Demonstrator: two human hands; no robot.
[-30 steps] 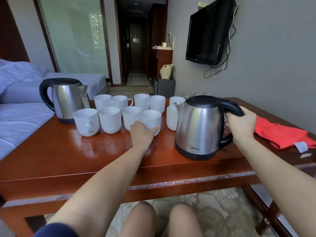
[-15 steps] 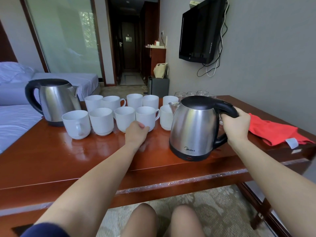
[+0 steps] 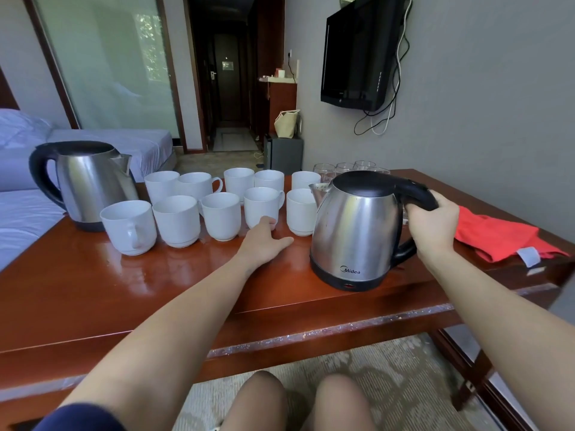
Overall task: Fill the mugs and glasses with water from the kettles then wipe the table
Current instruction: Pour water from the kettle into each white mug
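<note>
A person sits at a glossy red-brown table [image 3: 124,293] with both bare arms stretched out. The only writing that can be read is the brand "Midea", printed low on the front of the steel kettle [image 3: 354,225] standing on the table. The right hand [image 3: 434,225] grips this kettle's black handle [image 3: 417,189], fingers curled round it. A red cloth [image 3: 494,233] lies just beyond the back of that hand; its white tag [image 3: 528,256] is too small to read. The left hand [image 3: 264,242] rests palm down on the table, fingers loosely extended and thumb spread. Its fingertips touch the base of one white mug [image 3: 261,203]. This mug is fourth from the left in the front row of ten white mugs [image 3: 177,220], which stand in two rows. A second steel kettle [image 3: 93,181] stands well to the left of these fingers, past the mugs. Clear glasses [image 3: 345,167] stand behind the Midea kettle. A second ago the left hand was wrapped round the mug; it now lies flatter, touching only the base. The right hand's grip is unchanged.
</note>
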